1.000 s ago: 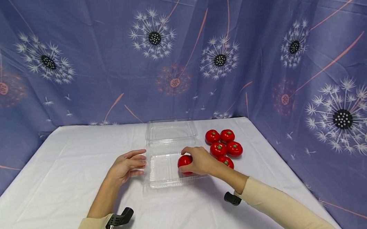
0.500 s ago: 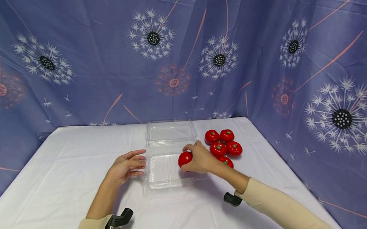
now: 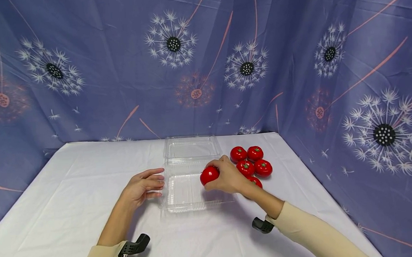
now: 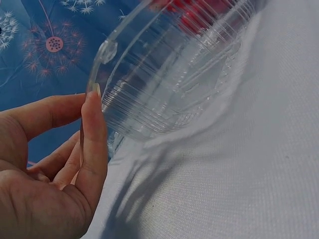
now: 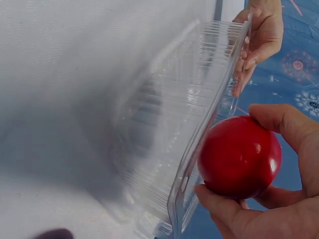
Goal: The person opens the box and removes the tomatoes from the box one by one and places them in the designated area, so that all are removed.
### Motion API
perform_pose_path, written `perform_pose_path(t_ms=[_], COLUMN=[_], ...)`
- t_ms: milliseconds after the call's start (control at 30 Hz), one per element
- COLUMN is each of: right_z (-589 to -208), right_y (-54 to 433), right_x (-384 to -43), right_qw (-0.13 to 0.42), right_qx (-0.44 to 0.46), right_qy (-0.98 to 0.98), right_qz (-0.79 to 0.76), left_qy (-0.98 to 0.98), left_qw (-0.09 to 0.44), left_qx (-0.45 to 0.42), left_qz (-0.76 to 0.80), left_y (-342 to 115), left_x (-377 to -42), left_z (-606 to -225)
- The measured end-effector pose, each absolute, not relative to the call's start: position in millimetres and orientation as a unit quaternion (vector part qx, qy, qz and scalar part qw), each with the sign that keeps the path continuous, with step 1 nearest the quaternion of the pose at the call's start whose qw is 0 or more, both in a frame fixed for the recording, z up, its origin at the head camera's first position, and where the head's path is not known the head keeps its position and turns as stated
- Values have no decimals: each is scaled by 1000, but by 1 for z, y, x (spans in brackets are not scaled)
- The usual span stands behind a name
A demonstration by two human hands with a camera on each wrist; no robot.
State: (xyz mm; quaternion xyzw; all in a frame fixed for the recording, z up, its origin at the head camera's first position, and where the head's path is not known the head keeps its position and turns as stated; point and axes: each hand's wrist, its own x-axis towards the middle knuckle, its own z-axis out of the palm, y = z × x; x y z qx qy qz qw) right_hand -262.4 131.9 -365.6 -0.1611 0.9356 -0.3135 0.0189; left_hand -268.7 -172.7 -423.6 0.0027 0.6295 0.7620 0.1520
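In the head view, my left hand is at the left rim of a clear hinged plastic container. The left wrist view shows that rim pinched between its thumb and fingers. My right hand holds a red tomato above the container's right half, just inside the right wall. Thumb and fingertips wrap the tomato's sides in the right wrist view, where its smooth red face shows beside the container's rim. The container's lid lies folded back, away from me.
Several more red tomatoes with green stems sit in a cluster right of the container, the nearest partly hidden by my right wrist. A white cloth covers the table. A blue dandelion-print curtain stands behind and along the sides.
My right hand has lifted the tomato from low in the container and tilted it slightly, moving it a little away from me. The left hand has stayed at the rim.
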Motion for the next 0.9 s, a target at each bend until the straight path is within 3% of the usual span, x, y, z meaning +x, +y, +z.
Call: perform_pose_path(t_ms=[900], right_z=[-349], right_y=[154], right_x=[-260], right_qw=[12], right_qx=[-158], right_qy=[939], right_qz=[-306], left_qy=[635], left_qw=[154], left_qx=[4], left_qz=[757], left_y=[-173], left_x=[-270], left_z=[-423])
